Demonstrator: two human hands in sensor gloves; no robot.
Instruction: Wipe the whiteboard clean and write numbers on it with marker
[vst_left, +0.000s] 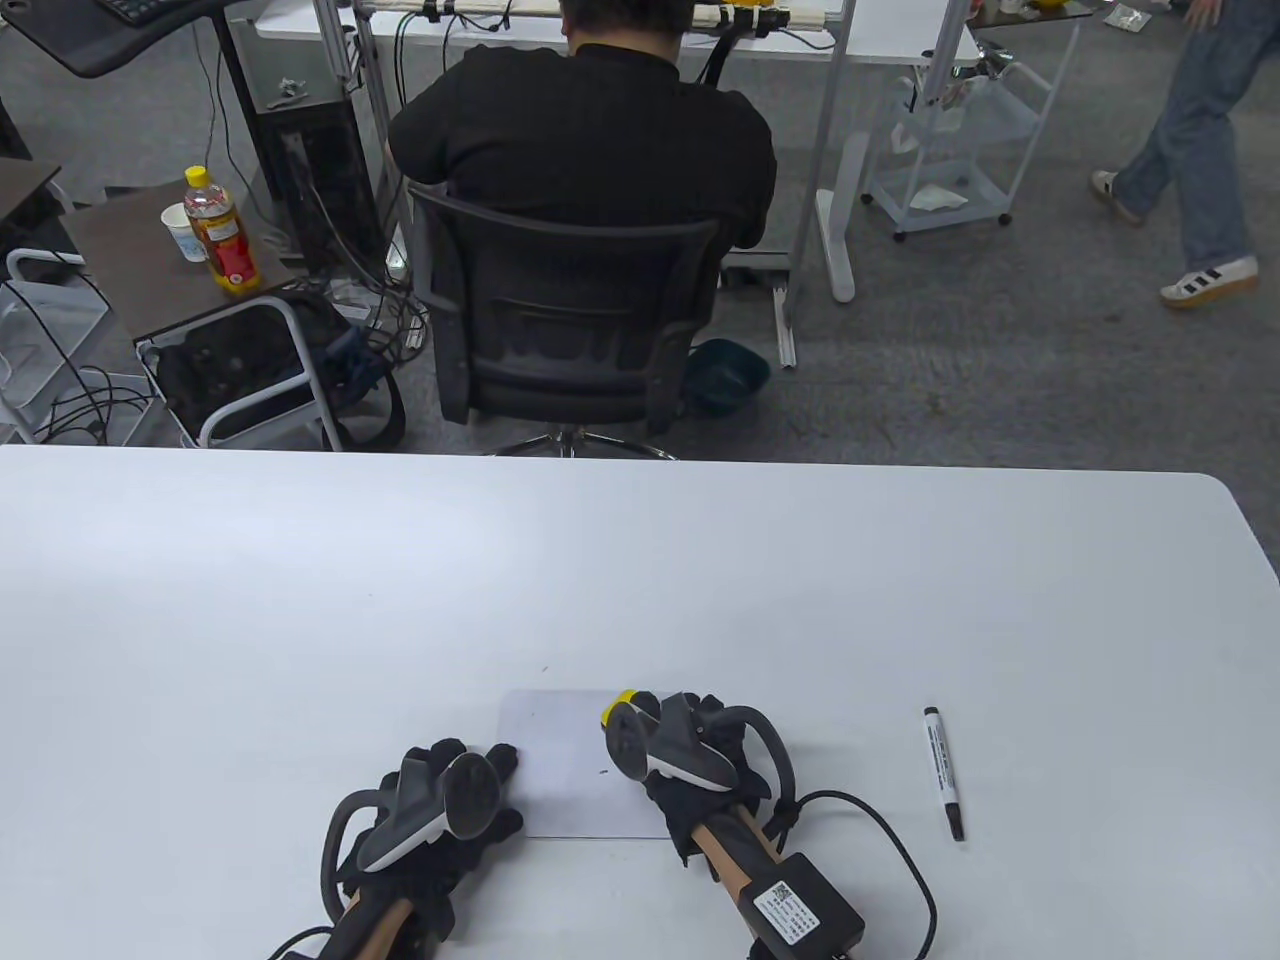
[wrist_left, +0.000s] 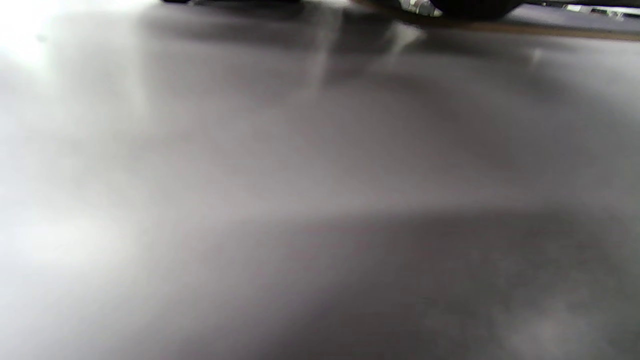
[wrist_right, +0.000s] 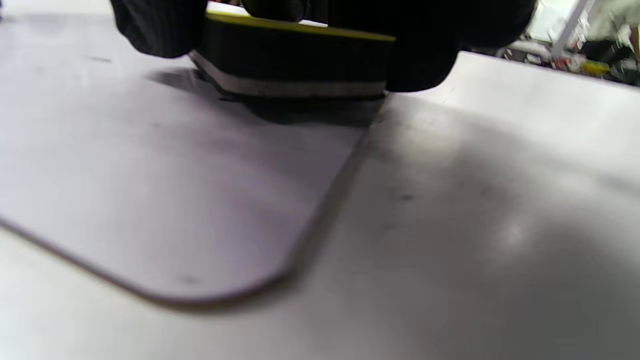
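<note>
whiteboard (vst_left: 560, 760) | r hand (vst_left: 700, 760) grips eraser (wrist_right: 295, 65) on it | l hand (vst_left: 440, 810) flat on edge

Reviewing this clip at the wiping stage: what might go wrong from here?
1. The eraser, gripped by the right hand, sits at the whiteboard's edge; a further stroke may run off onto the table.
2. The left hand rests only at the board's left edge, so the thin board might slide.
3. A small dark mark remains and may get missed.
</note>
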